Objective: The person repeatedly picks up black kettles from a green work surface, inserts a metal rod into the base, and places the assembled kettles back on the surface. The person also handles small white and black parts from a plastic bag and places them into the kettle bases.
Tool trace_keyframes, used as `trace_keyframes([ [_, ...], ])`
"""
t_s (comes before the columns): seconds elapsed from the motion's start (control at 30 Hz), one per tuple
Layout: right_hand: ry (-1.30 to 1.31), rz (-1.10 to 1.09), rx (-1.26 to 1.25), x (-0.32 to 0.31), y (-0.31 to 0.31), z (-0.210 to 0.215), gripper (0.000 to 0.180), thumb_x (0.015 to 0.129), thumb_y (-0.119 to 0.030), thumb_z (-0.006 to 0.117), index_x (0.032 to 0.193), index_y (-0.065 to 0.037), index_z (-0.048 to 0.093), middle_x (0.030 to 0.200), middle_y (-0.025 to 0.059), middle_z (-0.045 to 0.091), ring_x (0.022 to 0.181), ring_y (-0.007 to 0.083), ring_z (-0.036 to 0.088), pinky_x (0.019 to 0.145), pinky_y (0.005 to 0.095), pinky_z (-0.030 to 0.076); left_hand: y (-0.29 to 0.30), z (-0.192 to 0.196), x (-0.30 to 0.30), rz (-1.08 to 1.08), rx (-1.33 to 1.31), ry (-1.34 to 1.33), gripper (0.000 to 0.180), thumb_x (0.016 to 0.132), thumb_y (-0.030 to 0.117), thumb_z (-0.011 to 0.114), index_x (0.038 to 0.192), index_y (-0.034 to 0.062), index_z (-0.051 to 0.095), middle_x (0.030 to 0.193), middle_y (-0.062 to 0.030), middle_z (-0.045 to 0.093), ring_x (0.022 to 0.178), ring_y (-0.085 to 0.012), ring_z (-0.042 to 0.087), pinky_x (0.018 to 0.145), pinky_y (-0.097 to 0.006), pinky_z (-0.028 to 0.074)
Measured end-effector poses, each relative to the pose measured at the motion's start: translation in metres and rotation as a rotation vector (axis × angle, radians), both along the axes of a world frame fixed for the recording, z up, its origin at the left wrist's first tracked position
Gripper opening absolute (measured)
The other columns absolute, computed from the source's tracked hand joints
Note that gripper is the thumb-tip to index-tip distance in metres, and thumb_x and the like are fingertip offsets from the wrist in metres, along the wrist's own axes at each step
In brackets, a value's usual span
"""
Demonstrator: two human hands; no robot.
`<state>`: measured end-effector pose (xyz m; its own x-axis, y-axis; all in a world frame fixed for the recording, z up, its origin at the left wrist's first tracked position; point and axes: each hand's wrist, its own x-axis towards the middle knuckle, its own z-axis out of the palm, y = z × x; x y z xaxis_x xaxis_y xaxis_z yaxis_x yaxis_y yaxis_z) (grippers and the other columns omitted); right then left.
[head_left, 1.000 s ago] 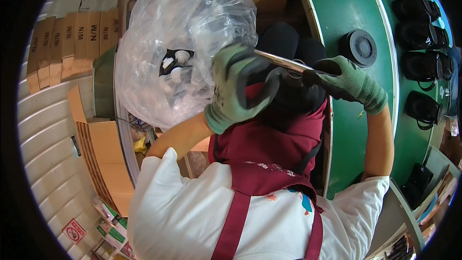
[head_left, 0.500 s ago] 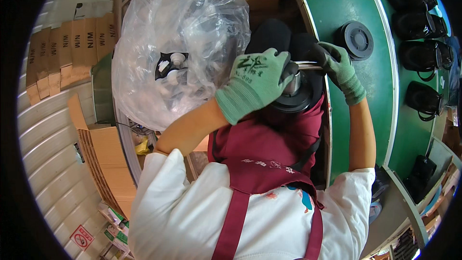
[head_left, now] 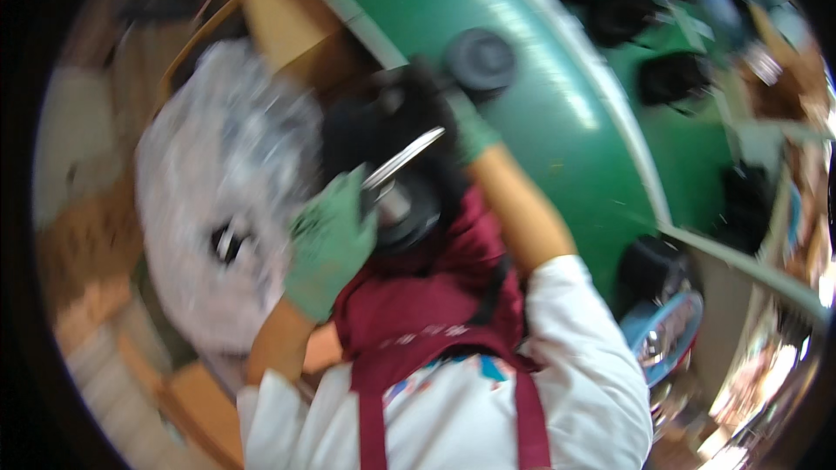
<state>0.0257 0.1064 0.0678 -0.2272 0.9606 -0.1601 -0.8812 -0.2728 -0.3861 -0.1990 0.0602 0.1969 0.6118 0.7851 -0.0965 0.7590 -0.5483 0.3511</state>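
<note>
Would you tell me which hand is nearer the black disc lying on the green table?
The right hand, just below-left of the black disc. The left hand is much farther down-left, by the clear plastic bag.

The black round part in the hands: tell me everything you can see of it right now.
The black round part is dark and disc-like, seemingly stacked rings with a paler grey hub; the motion blur hides finer detail. It sits against the maroon apron, tilted. The green-gloved left hand grips its left edge; the right hand reaches over its top. A thin shiny metal strip crosses it diagonally. A similar black disc lies apart on the green table.
</note>
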Motion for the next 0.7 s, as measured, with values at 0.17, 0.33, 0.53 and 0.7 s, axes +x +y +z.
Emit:
trace_keyframes([
  [0.17,0.29,0.132,0.371,-0.011,-0.015,-0.003,0.051,0.106,-0.047,0.046,0.081,-0.005,0.06,0.053,0.0022,0.049,0.043,0.0168,0.044,0.055,0.0353,0.045,0.022,-0.016,-0.005,-0.101,-0.012,-0.21,0.027,0.095,0.015,0.063,0.117,0.0004,0.068,0.102,-0.0181,0.071,0.091,-0.0385,0.069,0.078,-0.044,0.055],
  [0.33,-0.648,0.06,0.461,-0.021,-0.066,0.056,0.036,0.101,-0.031,0.058,0.074,-0.007,0.062,0.066,0.0043,0.06,0.059,0.0214,0.059,0.063,0.0357,0.049,0.077,-0.078,-0.032,-0.182,-0.516,-0.586,0.034,0.1,0.029,0.057,0.109,-0.0011,0.07,0.098,-0.0135,0.071,0.093,-0.0257,0.068,0.086,-0.038,0.053],
  [0.53,-1.302,-0.295,0.748,-0.104,-0.109,0.095,0.028,0.091,-0.039,0.071,0.088,-0.012,0.073,0.077,0.0112,0.065,0.072,0.0303,0.056,0.072,0.0409,0.044,0.1,-0.112,0.047,0.118,-0.811,-0.974,0.045,0.11,0.034,0.043,0.128,-0.0018,0.064,0.116,-0.0121,0.069,0.105,-0.0241,0.066,0.101,-0.034,0.049],
  [0.7,-0.844,-0.272,0.574,-0.06,-0.053,0.062,0.032,0.099,-0.019,0.06,0.128,-0.005,0.063,0.115,0.0122,0.065,0.109,0.0262,0.061,0.095,0.0384,0.049,0.116,-0.157,0.009,0.249,-0.19,-0.958,0.063,0.104,0.036,0.057,0.152,-0.0015,0.042,0.153,-0.0198,0.042,0.138,-0.0323,0.043,0.118,-0.045,0.032],
])
